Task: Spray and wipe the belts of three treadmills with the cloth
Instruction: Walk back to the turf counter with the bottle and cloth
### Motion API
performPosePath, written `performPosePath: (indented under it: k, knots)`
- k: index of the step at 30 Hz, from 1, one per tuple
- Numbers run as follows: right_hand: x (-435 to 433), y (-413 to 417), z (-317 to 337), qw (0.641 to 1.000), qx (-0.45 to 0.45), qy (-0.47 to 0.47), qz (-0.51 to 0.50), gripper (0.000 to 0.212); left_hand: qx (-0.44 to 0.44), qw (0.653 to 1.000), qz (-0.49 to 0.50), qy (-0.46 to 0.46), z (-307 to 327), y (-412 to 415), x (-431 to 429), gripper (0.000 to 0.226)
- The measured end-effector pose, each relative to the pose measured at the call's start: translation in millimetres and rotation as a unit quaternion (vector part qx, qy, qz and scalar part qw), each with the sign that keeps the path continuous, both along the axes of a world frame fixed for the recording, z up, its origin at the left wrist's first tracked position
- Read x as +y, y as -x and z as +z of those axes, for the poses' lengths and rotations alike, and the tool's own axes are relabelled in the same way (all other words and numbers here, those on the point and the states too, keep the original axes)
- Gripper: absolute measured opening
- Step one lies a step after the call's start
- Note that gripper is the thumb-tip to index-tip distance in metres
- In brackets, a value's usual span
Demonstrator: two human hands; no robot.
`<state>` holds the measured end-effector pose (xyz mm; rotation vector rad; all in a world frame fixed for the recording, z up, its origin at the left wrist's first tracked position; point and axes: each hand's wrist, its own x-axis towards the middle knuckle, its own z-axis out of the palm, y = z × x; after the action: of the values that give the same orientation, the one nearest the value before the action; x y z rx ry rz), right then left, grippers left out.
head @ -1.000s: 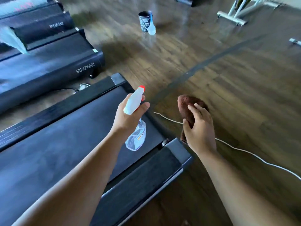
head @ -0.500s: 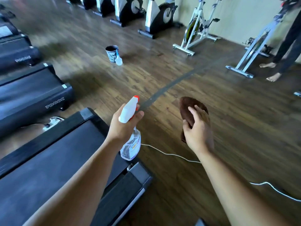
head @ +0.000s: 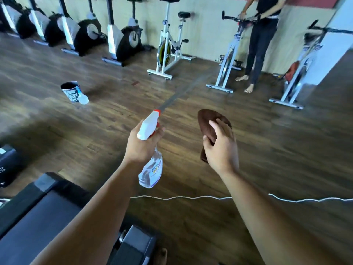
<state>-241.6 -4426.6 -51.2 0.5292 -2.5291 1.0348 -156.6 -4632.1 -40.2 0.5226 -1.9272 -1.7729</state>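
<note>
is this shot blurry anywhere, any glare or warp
Head view: left hand on the clear spray bottle and right hand on the brown cloth are sharp; the wooden floor smears at edges with glare; white exercise bikes lean from wide-angle distortion.

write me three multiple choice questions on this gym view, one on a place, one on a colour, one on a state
1. Where does the white cable lie?
A coiled on a table
B across the wooden floor
C draped over a chair

2. What colour is the cloth?
A white
B blue
C brown

3. What is the left hand doing?
A gripping the spray bottle
B hanging empty
C pressing flat on a wall

Answers:
1 B, it runs over the boards, passing behind both forearms.
2 C, the cloth held in the right hand is dark brown.
3 A, its fingers curl round the bottle's neck under the white trigger head.
</note>
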Motion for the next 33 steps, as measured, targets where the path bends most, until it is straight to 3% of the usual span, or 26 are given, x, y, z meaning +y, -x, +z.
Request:
performPosePath:
  k: [14, 26, 30, 33]
  knots:
    - [64, 90, 8, 0.973, -0.085, 0.025, -0.214, 0.049, -0.033, 0.973, -0.227, 0.010, 16, 202, 71, 0.015]
    - [219, 166, 6, 0.930, -0.090, 0.055, -0.351, 0.052, -0.009, 0.925, -0.374, 0.066, 20, 336, 242, 0.014]
    - [279, 192, 11, 0.919, -0.082, 0.058, -0.380, 0.051, -0.017, 0.906, -0.419, 0.057, 23, 374, 308, 0.030]
    - [320, 204, 16, 0.909, -0.068, 0.058, -0.408, 0.051, -0.022, 0.893, -0.446, 0.062, 26, 395, 358, 0.024]
